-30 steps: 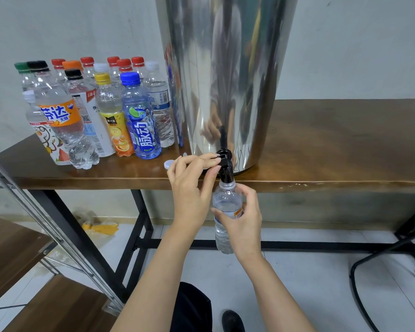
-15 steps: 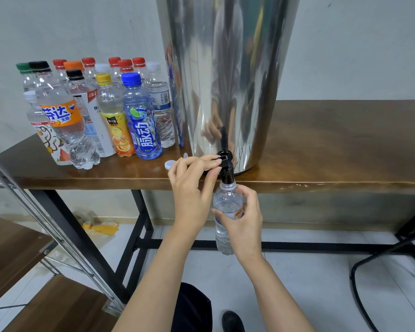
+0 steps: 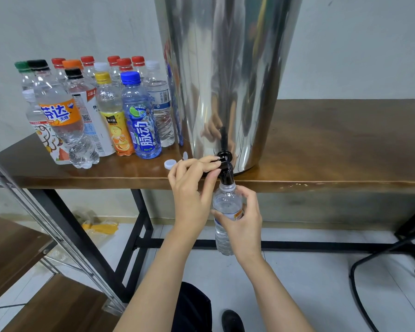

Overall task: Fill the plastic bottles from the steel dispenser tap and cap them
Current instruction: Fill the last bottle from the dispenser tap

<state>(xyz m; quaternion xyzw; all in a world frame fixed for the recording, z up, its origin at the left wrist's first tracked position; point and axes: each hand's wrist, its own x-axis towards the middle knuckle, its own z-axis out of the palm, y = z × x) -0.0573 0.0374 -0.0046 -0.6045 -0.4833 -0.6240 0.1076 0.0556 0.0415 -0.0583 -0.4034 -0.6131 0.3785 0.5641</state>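
The clear bottle (image 3: 224,202) being filled hangs just below the near edge of the bench (image 3: 333,144), its open neck pushed up against the black tap (image 3: 226,176) at the foot of the steel dispenser (image 3: 225,80). The right hand (image 3: 244,224) is wrapped around the bottle's middle, thumb on the left side and fingers curled over the label. The left hand (image 3: 192,190) pinches the tap's lever between thumb and fingertips. How full the bottle is cannot be read through the clear plastic.

A loose white cap (image 3: 170,164) lies on the bench just left of the tap, likely this bottle's own. Farther left, against the wall, stands a crowd of capped bottles (image 3: 94,111).

The main risk looks like overflow: with the level hard to see and the neck hidden under the spout, the lever could be held a moment too long and water would run over the right hand onto the floor. Lowering the bottle before the tap is shut would spill too. A wet, thin-walled bottle may also squeeze or slip in the grip, and the loose cap sits close enough to the edge to be knocked off.
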